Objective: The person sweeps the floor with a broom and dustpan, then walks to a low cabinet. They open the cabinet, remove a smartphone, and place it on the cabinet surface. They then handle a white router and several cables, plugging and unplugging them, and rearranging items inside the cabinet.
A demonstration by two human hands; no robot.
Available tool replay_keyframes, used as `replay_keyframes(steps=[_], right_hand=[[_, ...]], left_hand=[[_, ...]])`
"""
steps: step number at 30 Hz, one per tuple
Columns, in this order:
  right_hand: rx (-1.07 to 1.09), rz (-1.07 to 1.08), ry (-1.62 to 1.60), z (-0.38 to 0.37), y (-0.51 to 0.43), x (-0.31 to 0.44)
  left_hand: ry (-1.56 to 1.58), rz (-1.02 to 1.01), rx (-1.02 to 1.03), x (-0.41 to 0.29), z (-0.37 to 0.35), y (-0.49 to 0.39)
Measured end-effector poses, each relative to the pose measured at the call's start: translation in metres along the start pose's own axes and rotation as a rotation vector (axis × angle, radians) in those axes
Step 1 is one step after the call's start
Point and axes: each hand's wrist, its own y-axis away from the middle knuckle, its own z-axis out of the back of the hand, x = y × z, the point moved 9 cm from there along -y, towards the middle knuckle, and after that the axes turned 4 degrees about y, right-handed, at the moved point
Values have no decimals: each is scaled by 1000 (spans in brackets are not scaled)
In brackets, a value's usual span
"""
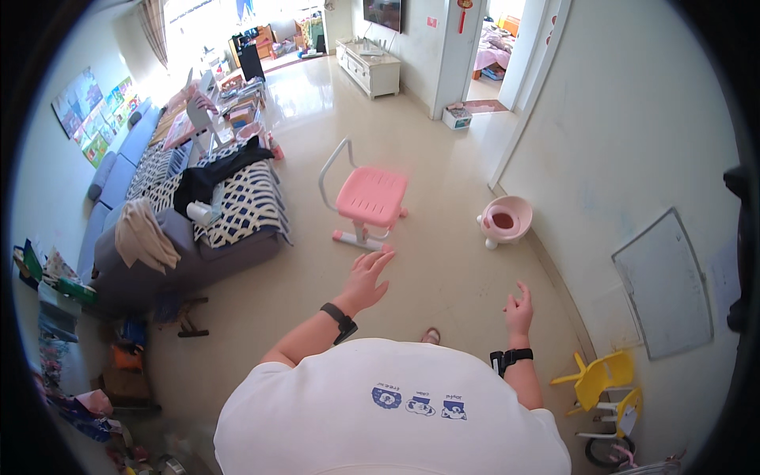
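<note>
My left hand (363, 282) is held out in front of me with its fingers apart and nothing in it. In the view, its fingertips come close to the foot of a pink plastic chair (371, 193) with a grey metal frame. Over to the right, my right hand (519, 310) is raised, fingers partly bent, holding nothing. Beyond it, a pink child's potty seat (515, 214) stands on the floor by the wall. Both wrists wear black bands.
A grey-blue sofa (237, 252) with a patterned cover and clothes runs along the left. Yellow children's chairs (605, 377) stand at the right wall beneath a whiteboard (665, 291). A white TV cabinet (371, 71) and a small box (456, 117) are farther off.
</note>
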Motion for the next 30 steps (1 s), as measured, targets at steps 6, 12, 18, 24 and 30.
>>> replay_keyframes(steps=[6,12,18,24,30], right_hand=[[33,360,17,-22,-144,31],[488,-59,-682,-135,-281,94],[1109,-124,-1364,-238,-369,246],[1052,106,-803,-244,-513,276],[898,-200,-1091,-295,-646,270]], left_hand=[[150,441,326,48,-58,-135],[-81,-134,-231,4,-48,-277],[106,-765,-206,27,-128,-417],[-390,182,-78,249,-117,-590],[53,-623,36,189,-152,-680]])
